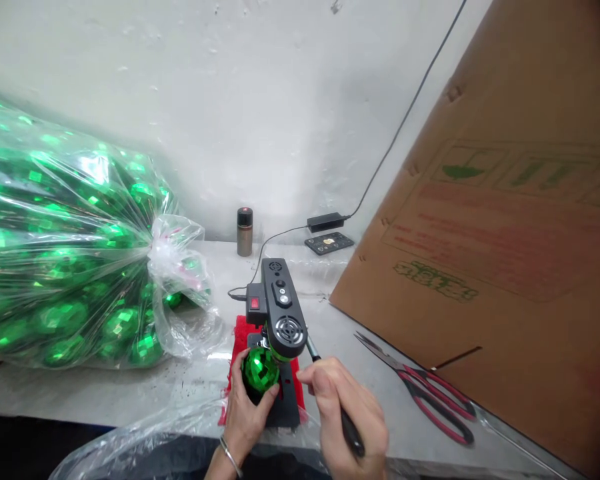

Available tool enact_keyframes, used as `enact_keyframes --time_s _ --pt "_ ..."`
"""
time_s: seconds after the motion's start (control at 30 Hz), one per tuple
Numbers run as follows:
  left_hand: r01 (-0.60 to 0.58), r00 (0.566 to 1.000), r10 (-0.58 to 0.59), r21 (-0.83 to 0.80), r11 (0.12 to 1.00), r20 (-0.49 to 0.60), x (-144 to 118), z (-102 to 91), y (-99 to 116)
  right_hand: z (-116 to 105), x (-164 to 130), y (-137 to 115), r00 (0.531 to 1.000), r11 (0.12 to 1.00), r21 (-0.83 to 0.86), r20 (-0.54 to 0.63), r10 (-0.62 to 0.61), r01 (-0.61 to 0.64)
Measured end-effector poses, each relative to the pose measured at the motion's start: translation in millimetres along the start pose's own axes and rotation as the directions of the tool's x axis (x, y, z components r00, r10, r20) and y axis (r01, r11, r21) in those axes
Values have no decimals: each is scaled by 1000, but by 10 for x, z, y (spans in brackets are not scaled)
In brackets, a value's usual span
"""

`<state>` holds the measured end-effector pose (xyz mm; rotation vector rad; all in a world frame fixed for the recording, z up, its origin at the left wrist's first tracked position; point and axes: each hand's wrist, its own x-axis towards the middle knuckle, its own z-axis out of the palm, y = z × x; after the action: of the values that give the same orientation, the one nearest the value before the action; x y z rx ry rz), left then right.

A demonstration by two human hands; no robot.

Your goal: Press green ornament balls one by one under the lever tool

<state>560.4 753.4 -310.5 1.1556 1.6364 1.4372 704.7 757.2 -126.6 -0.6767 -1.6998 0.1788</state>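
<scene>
Green and mirror-faceted, the bauble [261, 370] sits at the front-left of the black tabletop machine [283, 300], close beside its lower head. We see the left hand [245, 415], with a metal bangle [230, 457] at its wrist, curved around the bauble and holding it between thumb and fingers. The right hand [354, 413] is wrapped around the black lever handle [353, 430], whose metal shaft rises toward the machine's head. Beneath the machine we note a red cloth [241, 333]; on its side, a red rocker switch [255, 303]. A thin cable links the machine to a power adapter [326, 222], just behind a patterned smartphone [329, 244]. To the left we find a knotted clear plastic bag [176, 250] filled with similar green baubles; near the wall, a dark-capped cylindrical container [245, 233] stands upright. At right, red-and-black-handled scissors [405, 373] lie with slightly parted blades beside a printed cardboard box [480, 233].
</scene>
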Motion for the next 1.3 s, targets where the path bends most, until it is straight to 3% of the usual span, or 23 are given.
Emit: enact_keyframes --time_s 0.13,0.37,0.53,0.8,1.07,1.3 --pt "-25 1000 25 46 999 11 -10 54 -79 12 40 -10 1000 1000 0 -15 7 -7" --pt "-171 983 167 54 984 70 4 117 -151 5 57 -27 1000 1000 12 -8 18 -18" --pt "-188 976 183 30 982 120 22 83 -162 -6 13 3 1000 999 22 -1 23 -23" --pt "-174 983 164 126 977 88 43 125 -248 -39 -111 52 998 999 21 58 33 -35" --pt "-260 965 245 194 946 97 48 165 -304 103 -338 184 996 1000 -11 -80 -25 24" --pt "-294 955 280 214 931 96 48 198 -356 213 -361 206 979 997 -72 -198 -43 29"
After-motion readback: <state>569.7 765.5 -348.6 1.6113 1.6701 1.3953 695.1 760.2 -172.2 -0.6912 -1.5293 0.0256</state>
